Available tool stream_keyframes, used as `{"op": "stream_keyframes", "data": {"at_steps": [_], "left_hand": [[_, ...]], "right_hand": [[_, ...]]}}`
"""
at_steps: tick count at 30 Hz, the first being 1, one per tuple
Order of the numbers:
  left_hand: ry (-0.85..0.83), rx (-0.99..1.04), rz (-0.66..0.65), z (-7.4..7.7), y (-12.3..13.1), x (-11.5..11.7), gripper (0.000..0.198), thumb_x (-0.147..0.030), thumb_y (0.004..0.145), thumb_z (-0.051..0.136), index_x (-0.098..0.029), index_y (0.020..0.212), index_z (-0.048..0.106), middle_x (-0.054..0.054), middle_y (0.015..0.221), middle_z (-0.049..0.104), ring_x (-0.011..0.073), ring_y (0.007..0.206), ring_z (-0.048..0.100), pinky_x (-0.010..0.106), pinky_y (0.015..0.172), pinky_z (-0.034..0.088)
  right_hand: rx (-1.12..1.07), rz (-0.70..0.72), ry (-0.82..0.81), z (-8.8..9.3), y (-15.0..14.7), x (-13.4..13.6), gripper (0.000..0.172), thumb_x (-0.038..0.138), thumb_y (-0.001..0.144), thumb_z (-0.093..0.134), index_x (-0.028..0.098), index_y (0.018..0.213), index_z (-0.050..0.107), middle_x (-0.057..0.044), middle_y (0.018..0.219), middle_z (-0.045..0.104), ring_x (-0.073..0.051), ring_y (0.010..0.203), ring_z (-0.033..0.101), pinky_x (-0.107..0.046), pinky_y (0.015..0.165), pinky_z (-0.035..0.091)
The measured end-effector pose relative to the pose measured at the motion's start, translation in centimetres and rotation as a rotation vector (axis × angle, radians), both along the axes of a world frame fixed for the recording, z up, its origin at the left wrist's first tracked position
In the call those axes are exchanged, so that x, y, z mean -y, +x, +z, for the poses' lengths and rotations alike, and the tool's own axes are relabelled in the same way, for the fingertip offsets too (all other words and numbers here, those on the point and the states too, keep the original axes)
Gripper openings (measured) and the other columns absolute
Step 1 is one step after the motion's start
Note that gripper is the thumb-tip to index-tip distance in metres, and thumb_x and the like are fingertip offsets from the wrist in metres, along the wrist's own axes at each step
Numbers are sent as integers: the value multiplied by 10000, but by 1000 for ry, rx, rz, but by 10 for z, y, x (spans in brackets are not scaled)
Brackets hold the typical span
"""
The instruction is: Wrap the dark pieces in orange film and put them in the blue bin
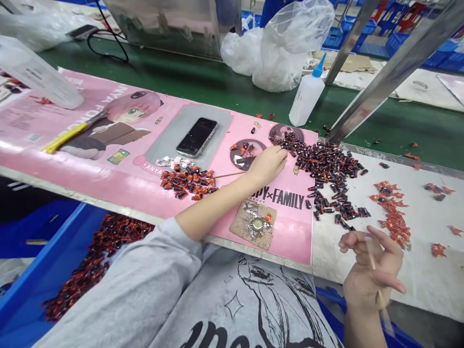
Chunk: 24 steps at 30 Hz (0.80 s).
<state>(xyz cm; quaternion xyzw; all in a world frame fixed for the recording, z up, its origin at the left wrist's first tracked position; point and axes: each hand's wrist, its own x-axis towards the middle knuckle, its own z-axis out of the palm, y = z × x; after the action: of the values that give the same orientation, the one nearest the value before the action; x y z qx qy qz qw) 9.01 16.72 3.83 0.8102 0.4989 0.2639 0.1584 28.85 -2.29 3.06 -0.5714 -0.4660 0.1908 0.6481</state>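
A person in a grey printed sweatshirt (pixel 159 261) is sitting at a long workbench. The left hand (pixel 268 165) is hovering over a glossy pink printed mat (pixel 290 241), its fingertips bunched at the left edge of a large pile of small, shiny black-and-amber pieces (pixel 329 164); whether it is pinching one, I cannot tell. A thin brown stick (pixel 230 175) is running from beside that hand to a smaller heap of orange-and-black pieces (pixel 188 181) on the left; its far end is hidden.

The right hand (pixel 373 270) is hanging at the near right, palm up, fingers half curled, holding a thin pale stick (pixel 380 299), blurred, between fingers and thumb. Beyond it, loose orange pointed pieces (pixel 395 217) are lying on a white surface (pixel 340 249).

Between the hands, nearer the body, a square of brown cardboard (pixel 239 227) is lying on the mat. A black phone (pixel 197 137) is resting farther left, while a white plastic bottle with a blue nozzle (pixel 306 99) is standing at the far side. At the near left, a blue plastic bin (pixel 43 266) is holding many more red-and-black pieces (pixel 105 241).
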Motion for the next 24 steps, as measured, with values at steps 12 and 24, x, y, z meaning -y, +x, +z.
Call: {"op": "stream_keyframes", "data": {"at_steps": [12, 24], "left_hand": [[-533, 1317, 226, -27, -73, 143, 256, -319, 618, 940, -210, 814, 816, 23, 811, 756, 136, 666, 726, 257, 635, 619], [-695, 1432, 211, -28, -88, 163, 261, -322, 639, 944, -238, 857, 828, 28, 793, 782, 125, 720, 718, 237, 696, 607]], "right_hand": [[-94, 482, -292, -17, -73, -23, 360, 533, 838, 753, 190, 732, 721, -2, 607, 660, -98, 449, 533, -234, 431, 461], [8, 518, -403, -34, -92, -25, 338, 481, 861, 697, 165, 741, 704, -22, 651, 677, -124, 563, 585, -237, 506, 462]]}}
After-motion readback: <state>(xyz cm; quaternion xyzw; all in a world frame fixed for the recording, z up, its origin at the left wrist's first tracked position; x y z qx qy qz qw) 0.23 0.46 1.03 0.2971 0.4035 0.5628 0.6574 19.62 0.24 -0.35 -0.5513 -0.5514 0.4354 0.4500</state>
